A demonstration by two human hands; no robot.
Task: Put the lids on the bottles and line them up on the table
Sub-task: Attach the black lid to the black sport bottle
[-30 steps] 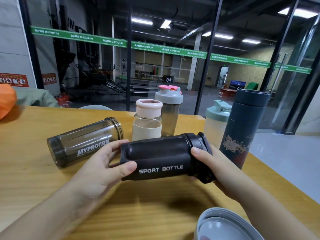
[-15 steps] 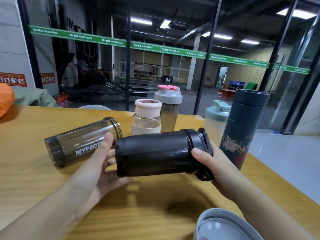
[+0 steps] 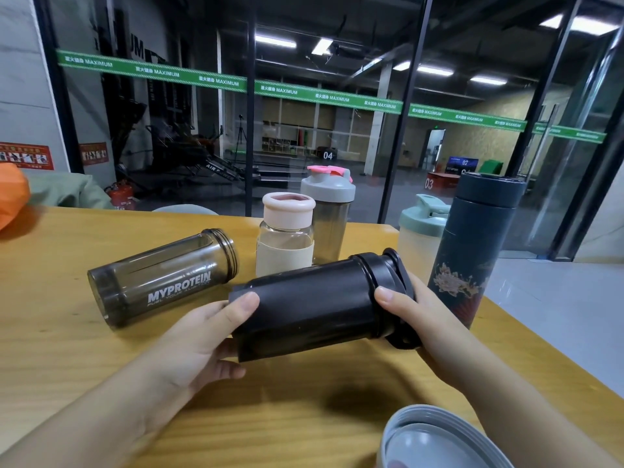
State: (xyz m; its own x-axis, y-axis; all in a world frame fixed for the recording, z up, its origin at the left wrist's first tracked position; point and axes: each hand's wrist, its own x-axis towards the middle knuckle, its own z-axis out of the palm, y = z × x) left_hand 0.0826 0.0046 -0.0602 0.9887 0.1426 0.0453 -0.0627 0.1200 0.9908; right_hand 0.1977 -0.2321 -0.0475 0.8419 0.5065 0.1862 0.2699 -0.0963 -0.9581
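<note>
Black bottle (image 3: 314,309) lies sideways above the table (image 3: 50,349) in my grasp: left hand (image 3: 202,336) cups its base, thumb on top, and right hand (image 3: 415,315) wraps its black lid (image 3: 395,285). Since a second ago it has rolled, hiding the SPORT BOTTLE lettering. Its long axis runs left-right, lid end right and slightly raised. Left of my grip lies the uncapped MYPROTEIN bottle (image 3: 162,278).

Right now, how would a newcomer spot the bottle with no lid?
On the wooden table, look left of the standing bottles. The smoky clear bottle lies on its side, "MYPROTEIN" printed on it; alone among them, its threaded mouth is open.
</note>
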